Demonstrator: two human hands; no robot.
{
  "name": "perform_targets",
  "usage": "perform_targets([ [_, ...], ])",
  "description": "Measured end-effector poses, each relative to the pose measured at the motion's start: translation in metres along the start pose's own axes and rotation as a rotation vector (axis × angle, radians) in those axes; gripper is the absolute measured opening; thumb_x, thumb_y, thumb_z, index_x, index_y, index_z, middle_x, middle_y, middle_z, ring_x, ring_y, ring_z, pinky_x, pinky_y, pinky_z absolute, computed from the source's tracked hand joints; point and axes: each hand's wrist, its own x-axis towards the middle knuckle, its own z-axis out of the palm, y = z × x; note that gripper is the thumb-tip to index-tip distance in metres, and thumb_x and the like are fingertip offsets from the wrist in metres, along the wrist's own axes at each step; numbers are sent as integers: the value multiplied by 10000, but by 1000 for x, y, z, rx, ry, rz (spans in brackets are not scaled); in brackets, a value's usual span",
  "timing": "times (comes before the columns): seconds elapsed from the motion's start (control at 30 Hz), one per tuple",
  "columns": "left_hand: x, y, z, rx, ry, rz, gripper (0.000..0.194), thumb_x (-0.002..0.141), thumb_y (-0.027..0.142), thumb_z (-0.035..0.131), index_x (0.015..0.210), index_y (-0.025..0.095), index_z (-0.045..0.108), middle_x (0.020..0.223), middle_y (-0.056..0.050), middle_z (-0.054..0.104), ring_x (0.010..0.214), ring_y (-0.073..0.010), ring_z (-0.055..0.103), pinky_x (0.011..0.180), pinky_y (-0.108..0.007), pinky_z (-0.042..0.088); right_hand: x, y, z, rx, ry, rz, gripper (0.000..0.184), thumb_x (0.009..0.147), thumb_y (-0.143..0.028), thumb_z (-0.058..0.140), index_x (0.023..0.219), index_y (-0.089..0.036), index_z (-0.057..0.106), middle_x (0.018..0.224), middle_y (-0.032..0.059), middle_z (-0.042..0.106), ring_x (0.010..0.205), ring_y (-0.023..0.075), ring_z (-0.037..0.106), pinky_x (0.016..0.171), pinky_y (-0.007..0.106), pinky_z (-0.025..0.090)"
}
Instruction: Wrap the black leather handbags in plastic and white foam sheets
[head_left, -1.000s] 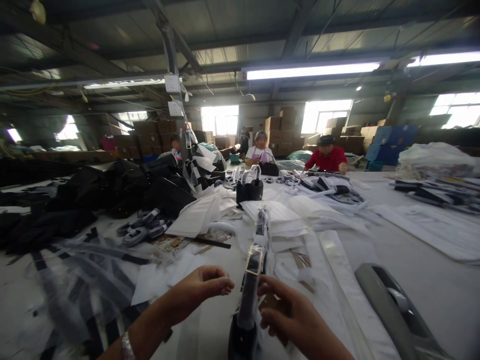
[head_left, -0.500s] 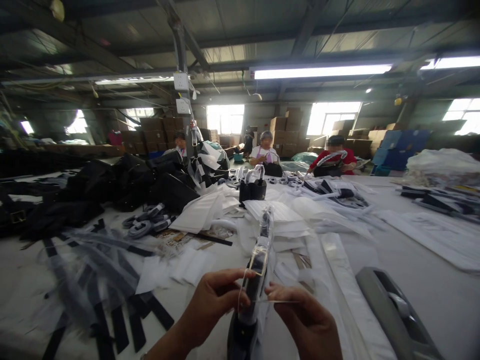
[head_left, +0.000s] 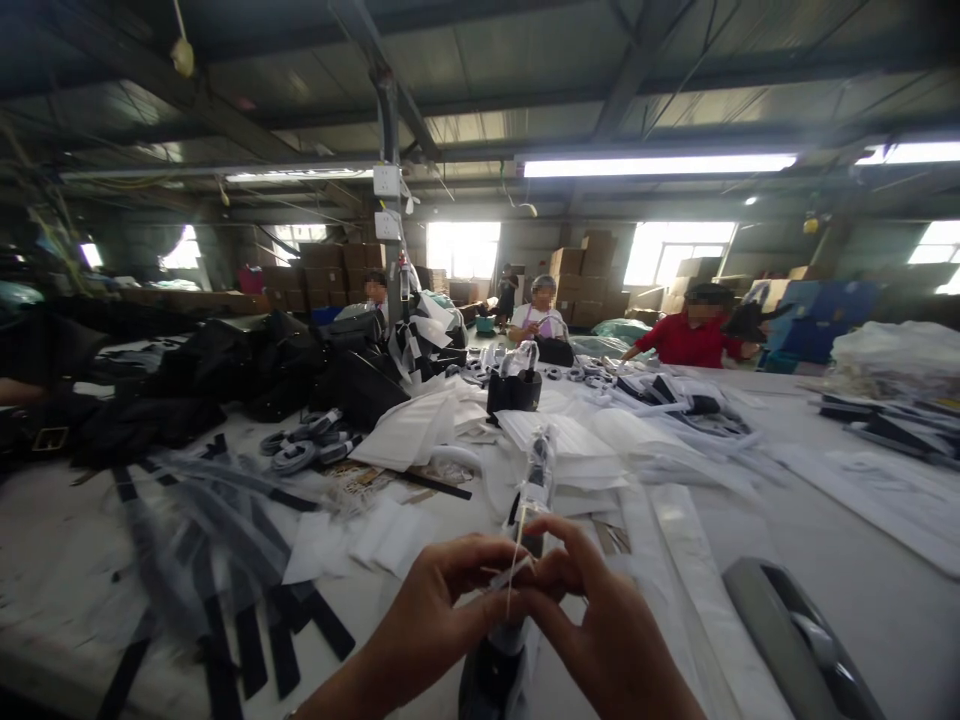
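A black strap (head_left: 491, 668) wrapped in clear film runs away from me up the middle of the table. Over it, my left hand (head_left: 439, 605) is closed, thumb and fingers pinched around a thin clear band (head_left: 515, 565). My right hand (head_left: 600, 610) meets it from the other side, its fingertips also closed at the band and touching the left fingertips. The hands partly cover the strap, and its gold buckle is mostly hidden. Exactly how the band passes around the strap I cannot make out.
A grey tape dispenser (head_left: 799, 640) stands at right. Film-covered black strips (head_left: 247, 630) lie at left, with white foam sheets (head_left: 394, 530) nearby. Black bags (head_left: 247, 360) are heaped at far left. A small black bag (head_left: 514, 395) stands ahead. Co-workers (head_left: 688, 335) sit across the table.
My right hand has moved left and up to meet my left hand over the strap. The clear band is now between both hands' fingertips. The view has shifted slightly.
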Motion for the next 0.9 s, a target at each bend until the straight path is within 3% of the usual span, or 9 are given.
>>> perform_targets([
  [0.17,0,9,0,380,16,235,250,808,159,738,1045,239,740,1059,-59,695,983,-205,659,878,-290,532,6,0,1,-62,-77,-48,613,762,-47,571,1300,-331,500,753,-93,709,644,104,693,653,176,531],
  [0.27,-2,3,-2,624,-22,447,366,843,108,667,1154,295,712,1074,-69,680,960,-200,650,830,-282,540,7,-1,3,43,-69,-11,527,797,-76,602,1274,-300,582,819,-55,754,713,123,729,691,178,563],
  [0.33,-5,-4,-2,689,19,520,460,885,88,603,1269,338,636,1070,-66,681,949,-190,655,811,-270,544,5,-1,2,123,-52,-5,396,830,-149,653,1204,-280,661,922,-8,774,822,160,746,750,200,584],
  [0.47,-15,-18,-3,570,128,499,618,877,88,640,1397,384,488,964,-17,682,841,-150,677,777,-232,555,-4,4,0,194,38,-149,138,871,-221,679,962,-264,774,1003,43,764,926,205,732,818,242,592],
  [0.57,-23,-26,-4,517,205,458,601,834,118,715,1339,394,540,824,29,664,718,-122,663,707,-197,553,-14,10,0,152,123,-230,124,873,-179,675,901,-257,767,956,43,761,871,187,733,800,230,592],
  [0.67,-28,-29,-3,555,256,500,632,796,127,761,1332,386,551,788,38,672,681,-117,654,689,-188,548,-19,11,1,61,146,-316,170,856,-151,689,980,-257,737,977,42,751,875,178,722,795,228,587],
  [0.8,-31,-26,-2,668,252,576,705,791,79,743,1388,369,504,798,25,694,686,-124,657,704,-196,549,-18,8,0,-10,-26,-485,424,851,-80,649,1235,-259,630,1051,58,730,911,189,680,786,279,580],
  [0.9,-31,-22,-3,702,225,598,756,787,84,756,1417,383,464,790,24,684,666,-118,655,685,-187,549,-15,9,-4,54,-177,-492,429,877,-30,580,1231,-271,611,1004,39,731,870,176,655,753,286,569],
])
